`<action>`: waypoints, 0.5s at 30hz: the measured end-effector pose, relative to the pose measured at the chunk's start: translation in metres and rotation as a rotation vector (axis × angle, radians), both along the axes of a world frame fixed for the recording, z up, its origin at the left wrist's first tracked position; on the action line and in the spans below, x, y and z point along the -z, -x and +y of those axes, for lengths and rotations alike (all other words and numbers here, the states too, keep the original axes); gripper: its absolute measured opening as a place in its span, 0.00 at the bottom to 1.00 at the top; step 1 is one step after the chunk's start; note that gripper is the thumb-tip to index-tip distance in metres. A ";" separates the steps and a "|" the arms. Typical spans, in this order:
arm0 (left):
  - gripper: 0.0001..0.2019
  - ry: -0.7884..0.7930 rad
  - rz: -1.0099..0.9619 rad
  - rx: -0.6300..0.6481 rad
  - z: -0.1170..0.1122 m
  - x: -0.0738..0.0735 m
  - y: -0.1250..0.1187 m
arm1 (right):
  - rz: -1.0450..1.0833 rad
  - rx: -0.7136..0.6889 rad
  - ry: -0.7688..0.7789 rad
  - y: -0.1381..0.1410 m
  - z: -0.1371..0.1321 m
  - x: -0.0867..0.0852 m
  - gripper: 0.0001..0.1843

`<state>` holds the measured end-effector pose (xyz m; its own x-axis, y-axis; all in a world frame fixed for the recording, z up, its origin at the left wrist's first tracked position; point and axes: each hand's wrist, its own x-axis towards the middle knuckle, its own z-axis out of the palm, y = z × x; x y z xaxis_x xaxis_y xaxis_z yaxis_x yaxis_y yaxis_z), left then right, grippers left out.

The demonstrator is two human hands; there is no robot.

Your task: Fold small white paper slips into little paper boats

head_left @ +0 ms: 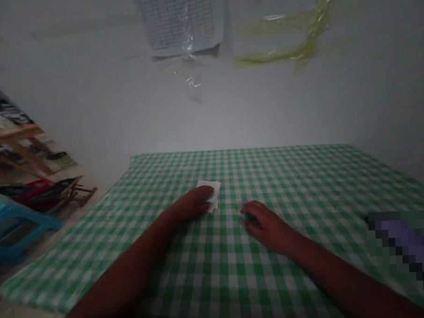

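A small stack of white paper (215,196) lies near the middle of the green-and-white checked tablecloth (286,174). My left hand (194,202) is on its left part, with the fingers over the top and the thumb at the near side, holding it against the cloth. Part of the paper is hidden under those fingers. To the right, apart from the paper, my right hand (267,224) is just over the cloth. Its fingers are curved, with a gap between them and the thumb, and nothing shows in it.
Behind the table rises a pale wall (266,105) with a taped printed sheet (181,22) and yellowish tape (308,40). A blurred-out purple object (408,244) lies at the right. On the left stand a blue stool (21,226) and a wooden table (10,135).
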<state>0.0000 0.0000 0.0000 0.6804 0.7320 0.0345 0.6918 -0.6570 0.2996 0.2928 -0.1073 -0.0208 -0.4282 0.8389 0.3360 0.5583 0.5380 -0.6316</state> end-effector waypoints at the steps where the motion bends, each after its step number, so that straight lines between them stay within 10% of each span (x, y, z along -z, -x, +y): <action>1: 0.25 -0.016 -0.010 0.004 0.001 0.001 0.000 | 0.002 0.000 0.005 0.000 0.000 0.000 0.13; 15: 0.20 -0.229 0.012 -0.122 -0.016 -0.011 -0.024 | 0.034 0.075 -0.038 -0.004 0.002 0.000 0.14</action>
